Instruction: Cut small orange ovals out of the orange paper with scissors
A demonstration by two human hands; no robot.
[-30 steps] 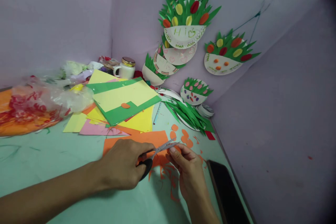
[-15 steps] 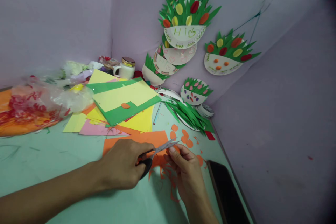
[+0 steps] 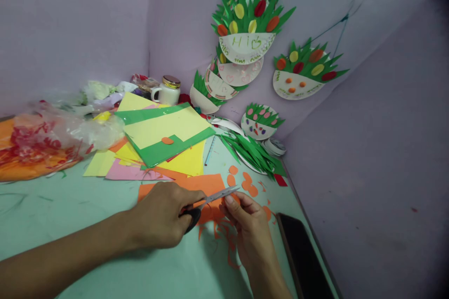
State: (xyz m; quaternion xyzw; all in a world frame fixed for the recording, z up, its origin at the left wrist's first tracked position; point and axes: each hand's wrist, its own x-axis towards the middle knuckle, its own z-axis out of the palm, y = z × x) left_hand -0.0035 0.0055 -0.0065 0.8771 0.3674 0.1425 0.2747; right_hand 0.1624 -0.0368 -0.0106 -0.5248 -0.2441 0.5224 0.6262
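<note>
My left hand (image 3: 163, 217) grips the black handles of a pair of scissors (image 3: 206, 203), whose silver blades point right and look nearly closed. My right hand (image 3: 247, 226) pinches a small piece of orange paper (image 3: 234, 199) at the blade tips. Both hands hover over an orange sheet (image 3: 196, 184) and thin orange trimmings (image 3: 228, 243) on the pale green table (image 3: 70, 210). Several cut orange ovals (image 3: 247, 182) lie just beyond the hands.
A stack of green, yellow and pink paper sheets (image 3: 164, 138) lies behind the hands. A plastic bag (image 3: 52, 138) sits at the left, a white jar (image 3: 168, 91) at the back. A dark phone (image 3: 301, 257) lies at the right edge. Green paper strips (image 3: 252, 152) and paper-plate crafts (image 3: 247, 32) line the wall.
The scissor blades have closed a little on the orange piece. Both hands stay almost in place, the left one shifting slightly upward.
</note>
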